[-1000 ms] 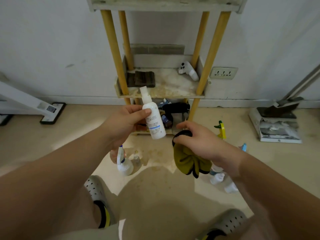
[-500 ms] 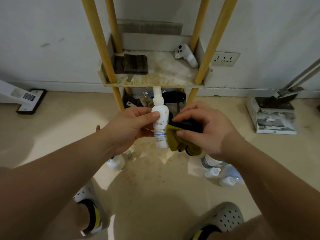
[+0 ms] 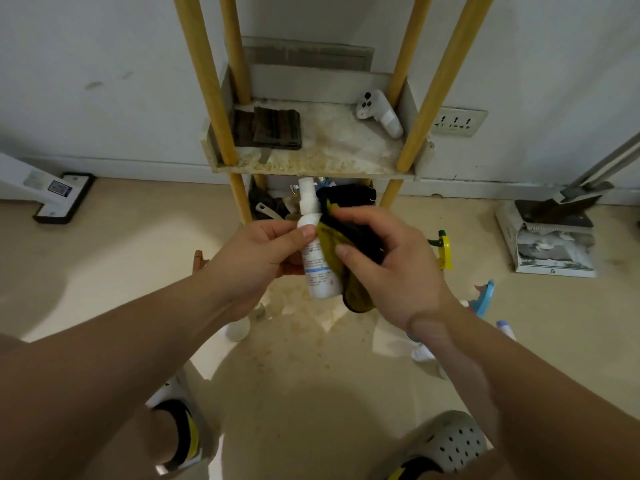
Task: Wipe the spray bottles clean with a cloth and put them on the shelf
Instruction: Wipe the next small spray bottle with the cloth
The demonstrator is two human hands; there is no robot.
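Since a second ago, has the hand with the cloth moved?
Yes. The right hand has brought the cloth leftward against the white spray bottle; earlier it hung apart, right of the shelf's front right post.

White bottle (image 3: 318,268), olive-black cloth (image 3: 349,244)

A white handheld controller with round buttons (image 3: 379,112) lies above and to the right of the hands, and a folded dark brown ribbed mat (image 3: 268,128) lies above and to the left. A pale wall socket plate (image 3: 458,121) sits up to the right. Far right of the hands, a grey dustpan with a long handle (image 3: 568,199) rests on a flat white box (image 3: 549,242). Far to the left lies a white and black mop head (image 3: 64,197). Below the hands, two grey perforated clogs (image 3: 446,441) stand on the beige floor (image 3: 311,393).
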